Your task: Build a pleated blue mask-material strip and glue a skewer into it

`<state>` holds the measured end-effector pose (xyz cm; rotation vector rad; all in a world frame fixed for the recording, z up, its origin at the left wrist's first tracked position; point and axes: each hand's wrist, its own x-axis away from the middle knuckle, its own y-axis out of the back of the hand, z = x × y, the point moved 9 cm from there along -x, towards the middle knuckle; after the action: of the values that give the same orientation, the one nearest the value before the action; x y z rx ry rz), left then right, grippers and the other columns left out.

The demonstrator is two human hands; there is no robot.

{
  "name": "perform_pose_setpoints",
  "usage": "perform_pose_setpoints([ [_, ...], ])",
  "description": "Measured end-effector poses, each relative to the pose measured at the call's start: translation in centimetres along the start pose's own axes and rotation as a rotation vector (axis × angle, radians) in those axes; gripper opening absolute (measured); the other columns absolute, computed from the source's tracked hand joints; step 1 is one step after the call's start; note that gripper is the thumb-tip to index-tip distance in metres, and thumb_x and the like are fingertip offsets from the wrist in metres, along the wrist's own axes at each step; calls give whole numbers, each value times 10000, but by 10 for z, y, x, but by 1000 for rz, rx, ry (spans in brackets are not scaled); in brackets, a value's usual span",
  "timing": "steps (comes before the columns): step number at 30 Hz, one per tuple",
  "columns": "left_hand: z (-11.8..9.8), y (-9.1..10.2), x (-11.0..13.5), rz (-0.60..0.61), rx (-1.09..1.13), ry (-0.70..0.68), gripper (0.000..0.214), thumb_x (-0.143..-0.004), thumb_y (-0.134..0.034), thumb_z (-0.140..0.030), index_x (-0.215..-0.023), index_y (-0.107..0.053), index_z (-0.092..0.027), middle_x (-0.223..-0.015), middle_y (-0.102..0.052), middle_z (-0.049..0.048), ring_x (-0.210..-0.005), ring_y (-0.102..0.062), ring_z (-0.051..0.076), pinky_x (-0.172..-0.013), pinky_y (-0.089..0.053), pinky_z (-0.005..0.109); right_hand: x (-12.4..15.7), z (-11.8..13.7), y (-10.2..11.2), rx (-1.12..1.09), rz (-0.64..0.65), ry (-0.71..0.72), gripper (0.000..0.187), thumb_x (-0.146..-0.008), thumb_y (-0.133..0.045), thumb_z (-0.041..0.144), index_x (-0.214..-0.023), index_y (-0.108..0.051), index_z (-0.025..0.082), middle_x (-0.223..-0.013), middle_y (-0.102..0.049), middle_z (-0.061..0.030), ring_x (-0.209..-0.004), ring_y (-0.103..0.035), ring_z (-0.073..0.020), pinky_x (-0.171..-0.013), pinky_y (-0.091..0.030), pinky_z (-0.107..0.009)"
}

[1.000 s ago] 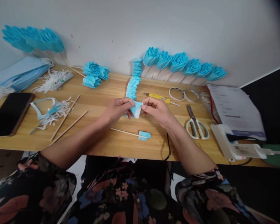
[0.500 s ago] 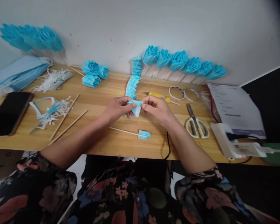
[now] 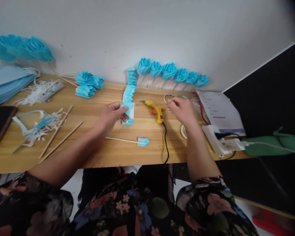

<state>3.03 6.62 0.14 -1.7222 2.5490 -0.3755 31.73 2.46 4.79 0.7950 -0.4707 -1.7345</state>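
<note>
Fingers (image 3: 123, 109) of left hand (image 3: 110, 115) pinch blue paper (image 3: 130, 113), glue gun (image 3: 157, 109) beside.

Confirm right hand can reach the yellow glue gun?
Probably yes: the right hand is just right of the glue gun, with nothing lying between them. The left hand holds the folded blue paper.

One head-worn view, high over the seated person's lap, looking forward and down. It faces the white wall (image 3: 162, 32) across the light wooden tabletop (image 3: 100, 154), near. Left hand (image 3: 110, 114) and right hand (image 3: 183, 109) sit mid-frame, with the pleated blue paper strip (image 3: 129, 95) running up the centre. Dark floral dress (image 3: 137, 209) fills the bottom edge. Table's left end cropped, black side panel (image 3: 272, 91) at right. Wide lens, bowed edges.
</note>
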Motion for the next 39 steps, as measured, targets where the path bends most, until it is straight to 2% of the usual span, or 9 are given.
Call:
perform_pose_setpoints([
  [4,-1,2,0,-29,60,-8,206,-777,-822,-274,-734,-667,-145,-638,-698,16,-551,-624,115,-554,-516,227,15,-19,-17,367,69,-93,537,-899,-691,621,-526,-544,264,-437,-419,2,-561,-568,-231,-630,-457,-379],
  [7,0,8,-3,-77,82,-15,172,-776,-808,-239,-727,-677,-139,-643,-687,3,-556,-609,102,-561,-506,217,16,-13,-37,468,82,-114,482,-856,-730,658,-619,-590,263,-485,-546,-24,-614,-632,-247,-634,-455,-356],
  [11,0,16,-7,-136,112,-25,176,-821,-748,-199,-686,-651,-140,-568,-628,-11,-493,-539,75,-516,-426,191,15,-15,-46,539,186,-268,258,-880,-702,441,-762,-638,221,-758,-756,-95,-761,-714,-256,-656,-445,-320],
  [14,1,18,-9,-156,177,-18,176,-852,-705,-160,-690,-638,-144,-554,-617,-10,-479,-522,72,-501,-394,187,15,-22,-41,237,208,-365,158,-868,-647,369,-870,-646,211,-824,-781,-63,-674,-674,-182,-615,-434,-274],
  [17,3,18,-8,-153,211,5,181,-879,-688,-148,-705,-640,-139,-570,-629,-1,-496,-543,77,-510,-396,188,14,-27,-28,-180,93,-434,308,-775,-707,462,-929,-591,222,-763,-761,-32,-534,-571,-134,-516,-391,-245],
  [22,1,17,-6,-155,247,26,179,-903,-674,-123,-727,-643,-132,-588,-637,1,-507,-552,82,-522,-406,195,9,9,5,-537,-180,-202,509,-649,-839,448,-1089,-680,247,-829,-714,5,-646,-589,-141,-574,-492,-274],
  [26,-2,16,-5,-155,250,36,210,-930,-647,-103,-722,-642,-129,-575,-628,-4,-491,-537,76,-511,-398,192,11,42,-9,-775,-12,-157,312,-716,-806,473,-899,-704,242,-765,-603,9,-640,-553,-140,-588,-561,-313],
  [30,-2,17,-5,-164,242,40,240,-939,-644,-89,-702,-639,-127,-567,-627,-3,-487,-536,72,-513,-402,189,12,51,-32,-786,66,-143,403,-666,-865,556,-839,-700,232,-759,-652,-14,-602,-568,-142,-455,-492,-264],
  [39,3,17,-5,-187,213,61,286,-950,-636,-64,-671,-636,-124,-549,-619,1,-477,-535,72,-500,-407,185,30,49,-74,-661,160,-109,442,-780,-791,653,-850,-715,223,-853,-759,-67,-682,-631,-162,-518,-521,-260],
])
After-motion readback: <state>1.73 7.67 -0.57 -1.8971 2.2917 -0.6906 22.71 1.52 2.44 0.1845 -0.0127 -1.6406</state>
